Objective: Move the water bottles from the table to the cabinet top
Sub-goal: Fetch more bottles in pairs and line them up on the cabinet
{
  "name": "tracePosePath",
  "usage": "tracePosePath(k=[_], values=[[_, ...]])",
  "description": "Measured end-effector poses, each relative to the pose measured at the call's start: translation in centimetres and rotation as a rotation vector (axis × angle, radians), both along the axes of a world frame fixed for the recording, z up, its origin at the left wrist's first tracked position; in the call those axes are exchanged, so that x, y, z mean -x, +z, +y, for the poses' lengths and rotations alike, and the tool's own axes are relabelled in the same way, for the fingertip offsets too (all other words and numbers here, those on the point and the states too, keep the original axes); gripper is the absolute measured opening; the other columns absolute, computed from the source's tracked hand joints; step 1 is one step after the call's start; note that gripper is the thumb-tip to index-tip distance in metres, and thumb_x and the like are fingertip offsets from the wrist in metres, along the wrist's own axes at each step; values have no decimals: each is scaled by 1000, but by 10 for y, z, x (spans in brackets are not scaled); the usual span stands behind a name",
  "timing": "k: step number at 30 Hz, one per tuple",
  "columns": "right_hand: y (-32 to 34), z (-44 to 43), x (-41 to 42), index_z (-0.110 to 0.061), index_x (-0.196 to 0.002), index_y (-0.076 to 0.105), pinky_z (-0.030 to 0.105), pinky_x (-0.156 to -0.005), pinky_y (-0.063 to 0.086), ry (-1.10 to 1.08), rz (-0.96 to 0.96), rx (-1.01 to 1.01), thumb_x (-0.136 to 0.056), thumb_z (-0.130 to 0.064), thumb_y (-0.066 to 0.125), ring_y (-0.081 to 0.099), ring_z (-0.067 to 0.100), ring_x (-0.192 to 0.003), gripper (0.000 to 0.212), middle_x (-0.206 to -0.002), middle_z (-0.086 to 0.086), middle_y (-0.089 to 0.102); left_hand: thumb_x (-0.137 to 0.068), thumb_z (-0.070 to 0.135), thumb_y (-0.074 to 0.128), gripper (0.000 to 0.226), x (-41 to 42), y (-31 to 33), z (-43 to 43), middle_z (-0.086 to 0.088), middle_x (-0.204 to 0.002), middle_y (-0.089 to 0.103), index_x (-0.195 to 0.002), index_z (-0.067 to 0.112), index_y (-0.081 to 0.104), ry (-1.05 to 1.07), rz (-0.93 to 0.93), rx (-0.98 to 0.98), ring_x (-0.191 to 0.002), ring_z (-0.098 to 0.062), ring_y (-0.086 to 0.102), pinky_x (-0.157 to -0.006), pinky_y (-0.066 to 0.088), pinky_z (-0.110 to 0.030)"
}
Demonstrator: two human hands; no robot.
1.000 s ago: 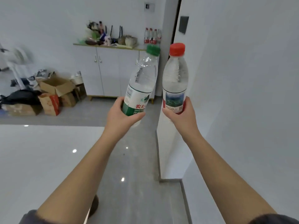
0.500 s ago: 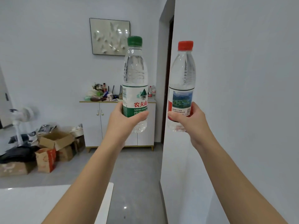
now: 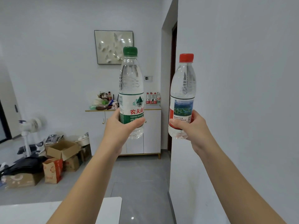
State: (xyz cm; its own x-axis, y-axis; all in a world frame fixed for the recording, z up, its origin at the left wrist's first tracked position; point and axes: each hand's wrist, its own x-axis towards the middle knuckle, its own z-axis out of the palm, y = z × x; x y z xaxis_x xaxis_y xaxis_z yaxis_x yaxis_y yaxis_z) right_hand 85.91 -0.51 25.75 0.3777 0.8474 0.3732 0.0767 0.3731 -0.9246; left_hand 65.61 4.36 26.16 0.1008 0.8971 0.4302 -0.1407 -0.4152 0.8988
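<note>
Carrying both upright by the lower body for easy set-down, left hand (image 3: 120, 126) wraps the green-capped bottle (image 3: 131, 94), right hand (image 3: 192, 126) the red-capped bottle (image 3: 182, 97) (cabinet top (image 3: 152, 107) well ahead).

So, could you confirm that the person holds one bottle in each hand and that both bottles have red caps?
Not quite. The bottle in the left hand has a green cap; only the bottle in the right hand has a red cap. The head view shows this. The person does hold one bottle in each hand.
</note>
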Motion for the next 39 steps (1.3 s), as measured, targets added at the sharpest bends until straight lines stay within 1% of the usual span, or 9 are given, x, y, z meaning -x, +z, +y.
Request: tracePosePath(k=[7,12,17,21,27,30,32,36,39], values=[[2,52,-22,-14,-117,59,26,-71,54,-9,33,55,-76,-4,79,70,16,-90,46,-104,2,72,-72,8,81,45,-22,0,56,3,-103,73,-110,25,62,16,-10,21,-97,-16,69,-81,54,-32],[0,115,-44,-21,-106,59,19,-63,51,2,20,63,-77,-5,79,68,8,-83,40,-98,-3,71,-73,8,81,48,-51,-9,112,3,-103,72,-114,21,61,52,-16,25,-96,-14,68,-76,53,-26],[-1,192,-70,-17,-113,60,17,-64,52,19,29,42,-75,-5,81,68,8,-87,46,-101,-3,71,-71,9,83,47,-82,-16,186,6,-101,72,-110,24,61,102,-9,14,-95,-12,68,-74,53,-25],[3,254,-88,-19,-111,59,15,-64,52,26,32,30,-73,-4,82,68,10,-89,46,-100,-3,70,-72,12,83,48,-108,-11,247,5,-102,71,-114,23,60,145,-42,10,-96,-12,67,-74,52,-26],[7,336,-111,-19,-115,58,21,-71,54,36,8,18,-70,-5,84,68,13,-94,53,-103,-3,70,-73,12,82,49,-137,-11,321,6,-103,71,-114,25,59,165,-59,-3,-95,-10,68,-74,53,-25],[6,367,-118,-24,-110,57,15,-64,53,62,5,10,-72,-4,82,68,7,-86,50,-97,-8,69,-72,11,82,47,-146,-15,350,7,-102,71,-109,28,59,178,-53,1,-94,-9,68,-72,52,-23],[3,392,-124,-25,-107,58,14,-61,53,71,19,10,-72,-2,82,68,4,-81,47,-96,-8,70,-72,11,82,47,-153,-18,374,7,-103,71,-110,28,59,178,-49,14,-94,-9,68,-72,52,-22],[-2,444,-131,-31,-97,57,15,-62,53,59,28,13,-73,-2,82,68,5,-82,45,-94,-9,69,-73,11,82,51,-163,-22,424,5,-105,71,-117,24,58,173,-49,38,-97,-11,67,-72,52,-23],[-7,487,-135,-29,-100,58,19,-68,54,48,36,21,-72,-2,82,68,7,-86,46,-96,-6,71,-73,11,82,52,-168,-27,468,5,-106,70,-117,23,58,167,-53,51,-97,-11,67,-72,52,-23]])
